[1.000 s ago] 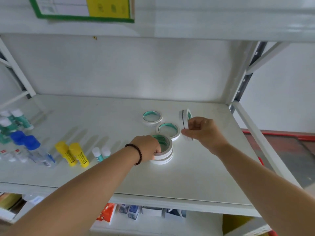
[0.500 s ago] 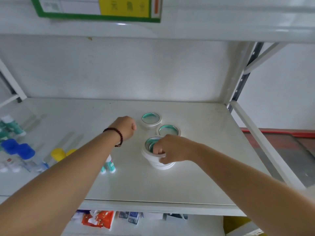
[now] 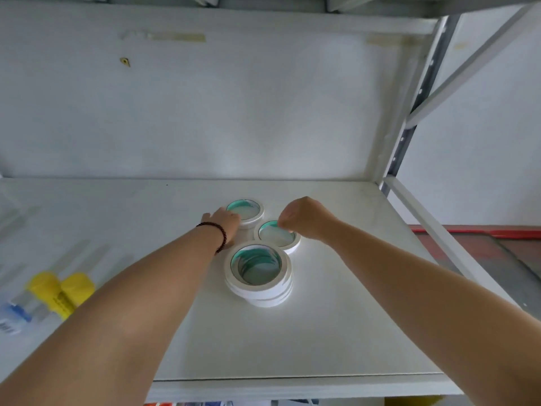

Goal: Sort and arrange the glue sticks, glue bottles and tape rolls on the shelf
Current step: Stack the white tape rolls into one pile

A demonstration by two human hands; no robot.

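White shelf, seen from above and in front. Three groups of tape rolls sit close together near the middle, all lying flat, white with green inner rims.

Stack of tape rolls: nearest the front edge, several rolls high, no hand on it.

Far tape roll: single roll, toward the back wall. Left hand lies against its left side, fingers on the near-left rim. Fingers are mostly hidden behind the back of the hand, so I cannot tell whether they clasp the roll or only touch it. Dark bead bracelet on that wrist.

Right tape roll: single roll, between the far roll and the stack, just beside both. Right hand is curled over its right rear edge, fingertips pinched narrow on the rim. Roll is flat on the shelf.

Left end of the shelf, well apart from the tape: two yellow glue sticks lying side by side, blurred. Beside them a blue-capped glue bottle, partly cut off by the frame edge.
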